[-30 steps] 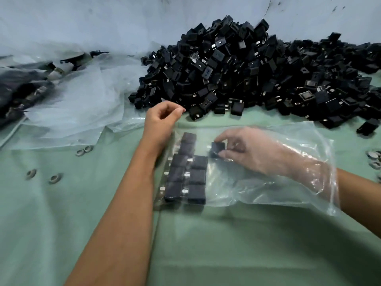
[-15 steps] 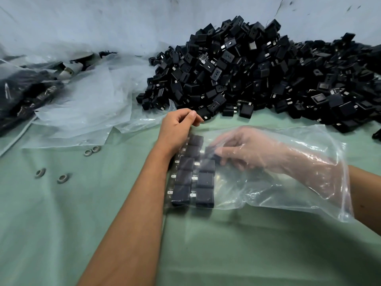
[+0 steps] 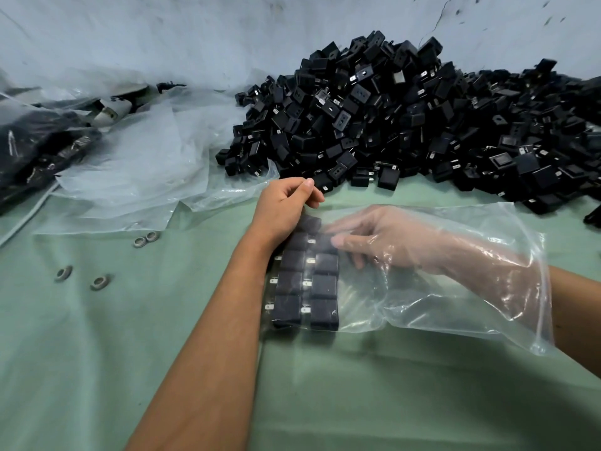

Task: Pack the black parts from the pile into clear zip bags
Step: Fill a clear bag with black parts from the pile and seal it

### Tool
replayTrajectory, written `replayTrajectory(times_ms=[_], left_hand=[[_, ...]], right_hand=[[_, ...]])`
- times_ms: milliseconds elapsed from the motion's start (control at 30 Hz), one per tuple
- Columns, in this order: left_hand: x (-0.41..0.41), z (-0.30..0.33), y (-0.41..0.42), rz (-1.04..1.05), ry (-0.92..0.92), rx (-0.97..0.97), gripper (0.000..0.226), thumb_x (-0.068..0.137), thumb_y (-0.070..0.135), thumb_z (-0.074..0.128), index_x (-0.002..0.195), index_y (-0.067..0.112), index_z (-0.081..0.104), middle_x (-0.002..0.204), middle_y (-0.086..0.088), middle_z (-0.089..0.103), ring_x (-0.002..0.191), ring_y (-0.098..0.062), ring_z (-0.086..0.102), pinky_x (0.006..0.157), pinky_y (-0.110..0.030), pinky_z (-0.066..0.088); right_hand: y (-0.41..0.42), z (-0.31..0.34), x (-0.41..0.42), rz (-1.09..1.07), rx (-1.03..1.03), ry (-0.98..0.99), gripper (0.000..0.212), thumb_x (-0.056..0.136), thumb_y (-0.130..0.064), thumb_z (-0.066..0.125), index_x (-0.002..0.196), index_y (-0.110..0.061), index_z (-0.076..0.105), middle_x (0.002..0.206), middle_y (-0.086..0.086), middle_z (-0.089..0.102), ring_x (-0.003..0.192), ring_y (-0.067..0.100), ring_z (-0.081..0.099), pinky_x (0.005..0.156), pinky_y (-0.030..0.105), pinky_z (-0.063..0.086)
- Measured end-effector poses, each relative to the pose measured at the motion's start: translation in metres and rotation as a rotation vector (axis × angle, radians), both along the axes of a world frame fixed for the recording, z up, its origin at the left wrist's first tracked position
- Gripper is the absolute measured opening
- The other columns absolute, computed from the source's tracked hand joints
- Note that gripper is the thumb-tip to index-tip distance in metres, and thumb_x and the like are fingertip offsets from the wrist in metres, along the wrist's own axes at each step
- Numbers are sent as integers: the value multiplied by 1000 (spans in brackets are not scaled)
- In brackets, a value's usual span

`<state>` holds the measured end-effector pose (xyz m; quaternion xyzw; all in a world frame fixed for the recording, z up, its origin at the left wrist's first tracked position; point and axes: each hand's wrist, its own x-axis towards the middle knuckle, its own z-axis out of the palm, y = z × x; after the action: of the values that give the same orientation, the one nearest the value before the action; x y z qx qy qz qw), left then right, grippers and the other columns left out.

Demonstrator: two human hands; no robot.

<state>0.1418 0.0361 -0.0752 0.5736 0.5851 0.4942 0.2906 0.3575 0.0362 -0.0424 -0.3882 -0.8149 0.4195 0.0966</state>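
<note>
The right hand (image 3: 387,242) is inside the clear zip bag (image 3: 461,288), its fingers nearly straight and pressing a black plug part (image 3: 326,243) into the second row. The left hand (image 3: 286,209) pinches the bag's far corner with curled fingers. The pile (image 3: 406,125) lies just behind. To do it well, each part should sit flat, touching its neighbours.
</note>
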Motion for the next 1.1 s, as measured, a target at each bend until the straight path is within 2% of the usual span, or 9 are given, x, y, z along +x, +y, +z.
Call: replayTrajectory(times_ms=[133,267,467,567,700,733,867,1000,1100], left_hand=[[-1,0,-1,-14,30,-13,36,105,24,55,79,12,78,77,3,75,77,-8,68,78,-28,51],[0,-1,-2,4,129,-38,28,98,30,65,77,16,76,80,-11,74,77,-22,67,79,-38,53],[2,2,-6,24,211,-61,22,93,32,72,75,18,74,67,3,64,60,-4,52,63,-22,42],[2,8,-6,45,283,-70,23,94,35,71,76,21,73,66,8,63,63,-6,54,65,-26,44],[16,25,-4,82,462,-17,21,94,38,69,77,27,70,69,10,65,67,-7,60,63,-27,43],[23,30,-2,87,506,-9,20,93,39,68,75,30,68,69,13,64,69,-5,60,62,-26,42],[46,46,17,211,661,-45,4,89,35,70,89,31,68,99,6,62,96,-17,59,81,-37,53],[45,47,37,291,779,-253,37,87,23,68,124,20,60,126,-12,51,116,-36,52,97,-44,47],[43,41,43,226,820,-293,34,87,11,65,121,17,62,125,-11,50,110,-36,58,89,-41,50]], right_hand=[[-3,3,7,50,-56,75,22,92,-60,59,92,-49,78,89,1,78,71,30,70,72,49,61],[2,-5,33,126,-186,78,50,91,-51,59,140,-40,55,101,2,77,82,19,75,66,25,59],[-2,-13,110,197,-483,329,59,98,-33,66,148,-8,47,140,25,59,129,44,58,107,53,50],[-10,2,154,152,-504,286,51,92,-42,76,134,-15,66,135,18,66,126,35,64,102,40,56],[-6,19,193,-328,-410,212,9,92,-1,67,89,-1,75,86,25,72,60,23,72,47,23,55],[-1,21,197,-468,-279,167,21,96,8,55,85,0,72,78,22,69,50,17,64,38,21,47],[25,41,180,-795,107,276,32,92,9,43,84,-6,69,71,9,70,41,8,49,35,19,34],[40,60,128,-684,203,232,30,89,5,48,83,-12,72,68,5,74,45,9,56,37,21,36],[44,58,86,-525,208,106,27,88,2,52,85,-14,73,74,6,76,52,12,63,40,24,40]])
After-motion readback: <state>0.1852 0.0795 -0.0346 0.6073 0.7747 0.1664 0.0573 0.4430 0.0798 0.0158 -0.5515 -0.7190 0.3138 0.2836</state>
